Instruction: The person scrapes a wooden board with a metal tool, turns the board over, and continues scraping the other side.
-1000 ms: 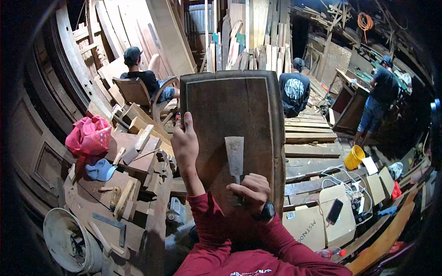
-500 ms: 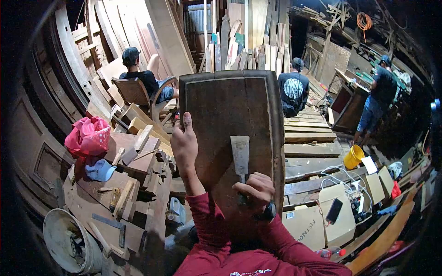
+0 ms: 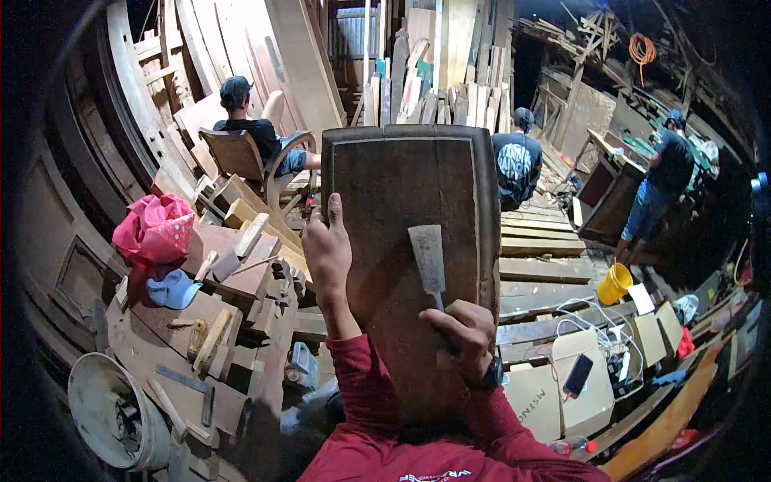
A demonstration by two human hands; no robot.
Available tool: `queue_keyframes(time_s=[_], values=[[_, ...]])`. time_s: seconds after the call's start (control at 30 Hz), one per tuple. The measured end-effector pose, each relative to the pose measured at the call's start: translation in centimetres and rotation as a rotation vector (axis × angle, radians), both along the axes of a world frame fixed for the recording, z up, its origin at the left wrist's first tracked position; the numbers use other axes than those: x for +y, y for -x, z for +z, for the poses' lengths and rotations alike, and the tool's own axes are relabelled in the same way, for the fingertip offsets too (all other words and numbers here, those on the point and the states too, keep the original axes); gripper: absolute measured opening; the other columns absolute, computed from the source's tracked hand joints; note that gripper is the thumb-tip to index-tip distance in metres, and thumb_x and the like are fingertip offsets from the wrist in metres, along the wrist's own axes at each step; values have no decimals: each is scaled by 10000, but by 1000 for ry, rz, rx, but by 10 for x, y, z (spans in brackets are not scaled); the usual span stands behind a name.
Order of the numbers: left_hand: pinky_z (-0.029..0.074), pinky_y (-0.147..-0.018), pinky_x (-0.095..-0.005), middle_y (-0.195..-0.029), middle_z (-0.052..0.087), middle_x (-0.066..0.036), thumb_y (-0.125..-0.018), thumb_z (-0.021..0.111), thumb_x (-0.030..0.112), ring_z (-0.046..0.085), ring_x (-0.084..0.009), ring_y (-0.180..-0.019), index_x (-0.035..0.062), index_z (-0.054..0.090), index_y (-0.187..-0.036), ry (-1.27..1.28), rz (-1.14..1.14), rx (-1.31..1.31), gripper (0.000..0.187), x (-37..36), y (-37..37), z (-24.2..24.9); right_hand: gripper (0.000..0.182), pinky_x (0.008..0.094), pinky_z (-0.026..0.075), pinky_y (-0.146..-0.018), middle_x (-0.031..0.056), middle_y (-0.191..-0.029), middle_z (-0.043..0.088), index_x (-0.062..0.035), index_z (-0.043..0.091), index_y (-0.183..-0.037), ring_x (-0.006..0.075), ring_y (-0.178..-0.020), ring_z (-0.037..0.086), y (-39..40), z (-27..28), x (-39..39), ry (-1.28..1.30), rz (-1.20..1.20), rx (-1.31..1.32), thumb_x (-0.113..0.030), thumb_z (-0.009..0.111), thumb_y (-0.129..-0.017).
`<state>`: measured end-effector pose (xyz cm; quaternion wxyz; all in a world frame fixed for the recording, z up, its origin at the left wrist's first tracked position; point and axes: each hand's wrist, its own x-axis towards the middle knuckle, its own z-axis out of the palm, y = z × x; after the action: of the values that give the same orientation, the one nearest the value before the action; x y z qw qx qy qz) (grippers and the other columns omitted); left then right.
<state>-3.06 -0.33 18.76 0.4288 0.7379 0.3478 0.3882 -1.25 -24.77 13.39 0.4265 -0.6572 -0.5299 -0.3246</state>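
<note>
A dark wooden panel (image 3: 385,209) with a raised moulded border stands tilted up in front of me. Its left edge is gripped by my left hand (image 3: 328,255), thumb pointing up along the face and the fingers hidden behind. My right hand (image 3: 467,333) is wrapped round the handle of a putty knife (image 3: 428,257), before the panel's lower right part. The knife's wide, stained blade points up and slightly left, overlapping the panel face in this view.
On the left, a workbench (image 3: 152,337) carries a pink bag (image 3: 154,229), a blue cap (image 3: 173,289), a metal square and wood pieces. Below it stands a bucket (image 3: 112,410). Cardboard with a phone (image 3: 578,375) lies right, near a yellow bucket (image 3: 614,283). Three people are farther back.
The putty knife has shifted slightly right and its blade now leans more to the left. The panel and both hands sit a little farther right in view, still gripping.
</note>
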Motion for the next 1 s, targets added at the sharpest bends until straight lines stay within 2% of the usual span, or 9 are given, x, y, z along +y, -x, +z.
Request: queue_keyframes(time_s=[0.13, 0.27, 0.37, 0.4, 0.53, 0.67, 0.77, 0.83, 1.0], values=[[470, -795, -525, -867, 668, -284, -998, 405, 714, 642, -480, -870, -63, 644, -1115, -18, -7, -68, 821, -2, -1, -2, 329, 364, 376, -478, 61, -643, 484, -51, 751, -961, 230, -523, 507, -5, 8, -2, 7, 64, -11, -156, 656, -664], [463, -784, -534, -851, 651, -300, -1000, 415, 704, 631, -499, -875, -79, 641, -1050, 27, 0, 16, 816, -4, 1, 2, 342, 374, 399, -482, 101, -674, 538, -66, 744, -987, 241, -546, 558, 3, 1, -5, 131, 13, 9, -81, 652, -657], [460, -775, -540, -838, 642, -307, -1001, 424, 696, 627, -506, -872, -83, 642, -1012, 24, 13, -8, 810, -2, -2, 2, 327, 371, 401, -483, 97, -686, 552, -81, 746, -994, 236, -548, 562, -7, -1, 8, 63, -83, 123, -65, 664, -678], [459, -772, -541, -831, 639, -308, -1002, 427, 694, 626, -507, -866, -84, 643, -994, 23, 21, 0, 807, -3, -1, 2, 299, 363, 401, -480, 87, -686, 552, -92, 751, -988, 225, -550, 565, -5, 2, 6, 93, -90, 129, -82, 687, -696], [460, -742, -534, -775, 621, -295, -1004, 425, 692, 621, -498, -800, -81, 630, -928, -17, 37, -28, 803, -3, -2, -3, 331, 373, 390, -476, 76, -673, 533, -99, 748, -961, 240, -542, 556, 12, 0, -12, 204, -23, -13, -19, 657, -653], [469, -726, -520, -758, 629, -264, -1003, 413, 702, 629, -468, -769, -75, 633, -944, -15, 22, -5, 809, 3, -8, -7, 298, 389, 383, -487, 88, -621, 470, -88, 740, -900, 284, -535, 531, 10, 11, 7, 121, -90, 94, -4, 640, -632], [469, -727, -516, -752, 624, -250, -1006, 410, 700, 628, -447, -762, -68, 636, -961, -7, 33, 1, 802, 4, -5, -4, 476, 390, 421, -491, 69, -686, 486, -141, 723, -1130, 243, -558, 552, 9, -3, -11, 216, -24, -9, -138, 637, -662], [466, -729, -520, -759, 626, -258, -1005, 413, 698, 632, -450, -773, -68, 638, -981, 10, 7, -41, 799, 1, -3, -6, 525, 386, 398, -482, 48, -669, 452, -145, 731, -1117, 230, -539, 515, 22, -7, -17, 228, -43, -21, -214, 674, -599], [453, -739, -531, -795, 622, -296, -1011, 421, 681, 616, -493, -815, -70, 634, -1023, -6, 24, -5, 781, 2, -4, -4, 552, 372, 381, -480, 46, -663, 443, -131, 730, -1105, 219, -534, 489, 22, 2, -12, 206, -23, -30, -290, 727, -577]])
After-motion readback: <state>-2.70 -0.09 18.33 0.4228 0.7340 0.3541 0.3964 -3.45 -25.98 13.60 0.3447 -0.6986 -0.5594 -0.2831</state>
